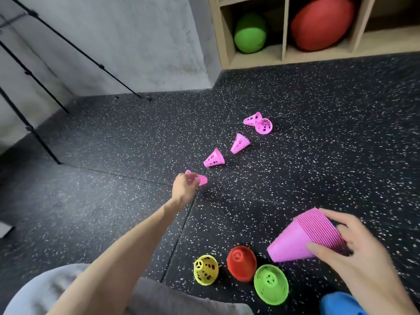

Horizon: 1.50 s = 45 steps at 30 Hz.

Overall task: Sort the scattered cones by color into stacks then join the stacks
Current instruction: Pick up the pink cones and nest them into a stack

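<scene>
My right hand (354,253) grips a thick stack of pink cones (302,239), tilted with its narrow end down-left. My left hand (184,185) reaches out and closes on a single pink cone (202,179) lying on the floor. Several more pink cones lie scattered beyond it: one (214,158), another (239,143), and two touching each other (259,123). Near me a yellow stack (205,270), a red stack (242,262) and a green stack (271,284) rest mouth-up. A blue stack (338,303) shows at the bottom edge, partly hidden by my right wrist.
The floor is black speckled rubber matting (318,144). Black tripod legs (75,48) stand at the left against a grey wall. A wooden shelf unit (284,30) at the back right holds a green ball (250,34) and a red ball (322,22).
</scene>
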Motion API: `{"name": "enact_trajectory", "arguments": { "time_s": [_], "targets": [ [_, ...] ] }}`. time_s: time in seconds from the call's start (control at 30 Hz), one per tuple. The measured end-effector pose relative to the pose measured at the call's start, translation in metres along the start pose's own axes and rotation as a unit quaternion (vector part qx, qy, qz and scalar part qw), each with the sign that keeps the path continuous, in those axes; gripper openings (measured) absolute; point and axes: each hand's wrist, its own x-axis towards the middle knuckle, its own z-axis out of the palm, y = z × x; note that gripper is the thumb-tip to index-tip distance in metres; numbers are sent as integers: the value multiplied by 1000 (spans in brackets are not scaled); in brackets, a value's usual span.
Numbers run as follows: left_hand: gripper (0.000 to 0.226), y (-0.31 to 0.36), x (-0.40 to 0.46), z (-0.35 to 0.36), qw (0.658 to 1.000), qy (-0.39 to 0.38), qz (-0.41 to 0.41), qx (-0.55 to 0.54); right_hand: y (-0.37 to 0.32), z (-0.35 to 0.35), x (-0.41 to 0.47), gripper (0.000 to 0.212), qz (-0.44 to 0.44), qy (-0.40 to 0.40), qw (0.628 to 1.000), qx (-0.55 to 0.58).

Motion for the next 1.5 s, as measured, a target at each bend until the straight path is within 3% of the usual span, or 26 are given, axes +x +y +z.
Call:
{"name": "enact_trajectory", "arguments": {
  "time_s": [0.1, 0.27, 0.5, 0.63, 0.87, 1.5],
  "targets": [
    [27, 25, -35, -8, 998, 29, 35, -34, 8, 7, -9, 63, -25, 2, 1000, -3],
    [34, 76, -100, -39, 981, -13, 149, -127, -25, 2, -23, 55, -68, 25, 997, -11],
    [21, 122, -198, -63, 960, -15, 275, -52, -49, -12, -48, 54, -123, 100, 987, 7],
    [16, 125, -233, -50, 943, -56, 327, 17, -53, -22, -58, 54, -135, 145, 980, 11],
    [10, 121, -251, -34, 927, -135, 349, 10, -49, -38, -67, 52, -133, 151, 980, -8],
    [7, 150, -269, -19, 908, -105, 396, -88, -35, -16, -70, 54, -143, 70, 985, 70]
  ]
}}
